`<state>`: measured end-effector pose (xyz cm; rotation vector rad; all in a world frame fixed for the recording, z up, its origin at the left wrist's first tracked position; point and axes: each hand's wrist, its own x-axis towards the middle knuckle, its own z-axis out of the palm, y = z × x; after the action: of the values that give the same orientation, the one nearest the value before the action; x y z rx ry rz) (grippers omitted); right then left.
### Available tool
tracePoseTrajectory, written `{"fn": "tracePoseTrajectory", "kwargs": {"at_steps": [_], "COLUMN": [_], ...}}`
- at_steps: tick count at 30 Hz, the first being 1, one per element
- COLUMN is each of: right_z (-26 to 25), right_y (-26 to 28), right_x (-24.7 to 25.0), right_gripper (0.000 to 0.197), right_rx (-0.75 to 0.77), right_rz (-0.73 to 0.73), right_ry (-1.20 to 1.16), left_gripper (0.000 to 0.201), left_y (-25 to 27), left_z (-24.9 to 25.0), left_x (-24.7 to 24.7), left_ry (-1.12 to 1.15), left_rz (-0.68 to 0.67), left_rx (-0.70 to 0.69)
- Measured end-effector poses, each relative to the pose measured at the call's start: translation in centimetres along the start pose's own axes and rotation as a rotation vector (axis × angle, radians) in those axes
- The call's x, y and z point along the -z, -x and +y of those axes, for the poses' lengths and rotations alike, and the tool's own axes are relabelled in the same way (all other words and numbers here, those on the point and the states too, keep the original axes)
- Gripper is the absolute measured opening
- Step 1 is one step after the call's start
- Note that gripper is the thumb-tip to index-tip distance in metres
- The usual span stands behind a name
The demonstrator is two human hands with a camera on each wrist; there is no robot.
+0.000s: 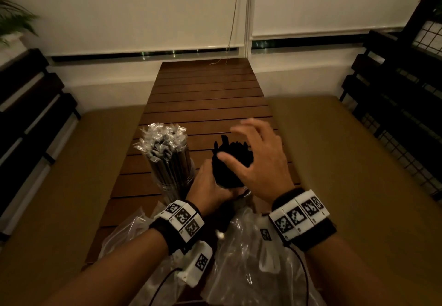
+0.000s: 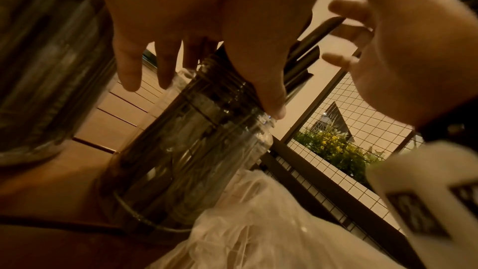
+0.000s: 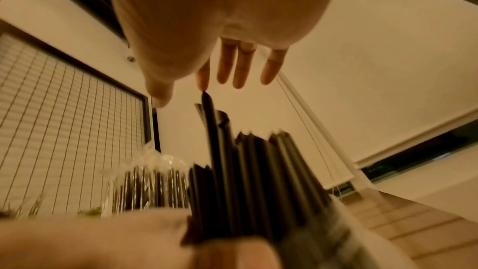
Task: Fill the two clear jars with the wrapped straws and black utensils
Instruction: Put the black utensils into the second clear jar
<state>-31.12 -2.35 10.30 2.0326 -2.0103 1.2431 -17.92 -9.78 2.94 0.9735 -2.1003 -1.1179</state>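
left hand (image 1: 210, 186) grips the clear jar (image 2: 186, 150) standing on the slatted wooden table (image 1: 210, 95), black utensils (image 1: 230, 162) upright inside it. right hand (image 1: 259, 159) hovers over their tops, fingers spread and holding nothing. second jar with wrapped straws (image 1: 165, 145) stands just beside, left; crumpled plastic bags (image 1: 248, 262) lie nearer.

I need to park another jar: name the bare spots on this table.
Bare: the table slats beyond the straw jar and utensil jar, up to the window wall. Crowded: the near end, with both jars, both hands and crumpled plastic bags.
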Motion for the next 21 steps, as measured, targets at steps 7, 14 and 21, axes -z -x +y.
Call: {"fn": "tracePoseTrajectory", "kwargs": {"at_steps": [7,14,21], "right_z": [0.1,0.7,-0.1], "right_y": [-2.3,-1.3,-2.6], "right_x": [-3.5,-4.2,-4.2], "right_gripper": [0.061,0.074,0.033], "right_rx": [0.044,-0.043,-0.074], "right_rz": [-0.487,-0.487,-0.304], "right_ry": [0.225,0.301,0.198], "left_gripper": [0.071,0.071,0.054], "left_y": [0.1,0.0,0.0], "left_z": [-0.4,-2.0,-1.3], "left_x": [-0.2,-0.7,-0.4], "left_ry": [-0.114,-0.056,-0.091], "left_rz": [0.021,0.063,0.079], "left_rx": [-0.061,0.024,0.062]}}
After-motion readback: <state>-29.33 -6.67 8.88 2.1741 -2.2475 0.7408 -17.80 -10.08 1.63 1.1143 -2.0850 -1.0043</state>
